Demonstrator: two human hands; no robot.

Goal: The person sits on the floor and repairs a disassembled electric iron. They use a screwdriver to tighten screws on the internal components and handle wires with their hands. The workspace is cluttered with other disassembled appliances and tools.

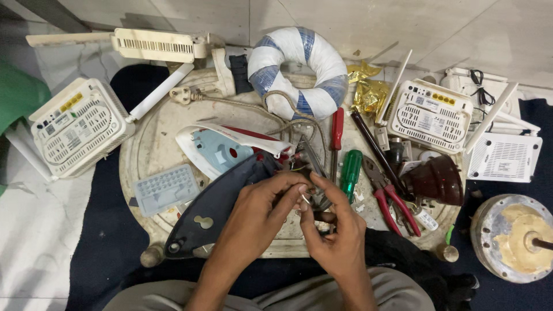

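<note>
Head cam only, looks steeply down, close over the hands [299, 219] at 6 o'clock, round board [155, 144] filling centre.

I see a dismantled clothes iron [230, 173] at the centre of the round worktop [144, 150]: its dark soleplate [213, 213] tilts nearer, white-and-red shell [224, 144] behind, loose wires [299, 167] exposed on the right.

Both hands meet over a dismantled electric iron on a round worn board [144, 155]: the left hand [262, 210] and right hand [334, 230] pinch what seems a small metal part beside the dark grey iron soleplate [213, 210], with a green-handled screwdriver [350, 173] and red-handled pliers [391, 198] nearby
</note>
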